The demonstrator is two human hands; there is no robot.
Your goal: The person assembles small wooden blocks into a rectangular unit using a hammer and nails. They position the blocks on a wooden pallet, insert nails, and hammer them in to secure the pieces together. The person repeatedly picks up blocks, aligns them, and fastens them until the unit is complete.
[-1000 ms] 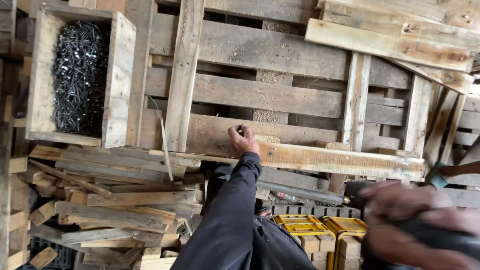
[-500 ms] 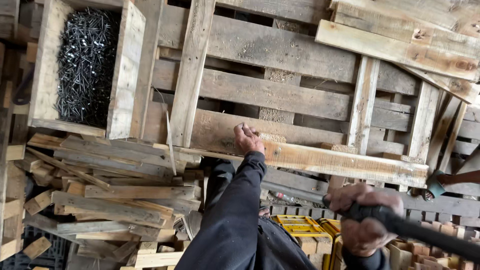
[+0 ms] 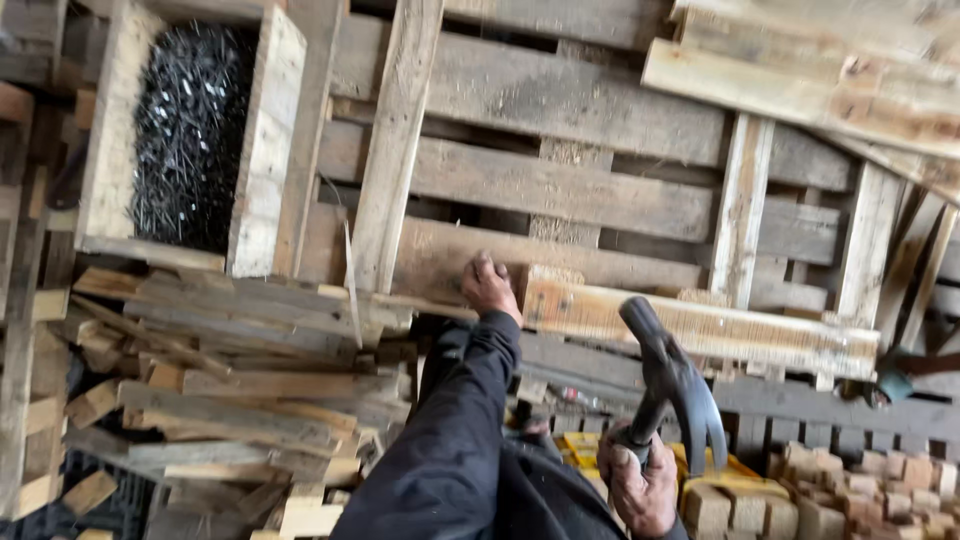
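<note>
My left hand (image 3: 490,284), in a dark sleeve, rests with closed fingers on the near plank (image 3: 700,325) of a wooden pallet (image 3: 560,190); whether it pinches a nail I cannot tell. My right hand (image 3: 640,490) grips the handle of a dark claw hammer (image 3: 675,385), whose head is raised over the plank to the right of my left hand.
A wooden box full of dark nails (image 3: 190,130) stands at the upper left. Loose slats and offcuts (image 3: 230,400) pile up at the lower left. Small wooden blocks and a yellow crate (image 3: 800,495) lie at the lower right. More boards (image 3: 820,80) lean at the upper right.
The hammer has swung from low at the lower right up and left, with its head now raised near the plank. My left hand has stayed on the plank.
</note>
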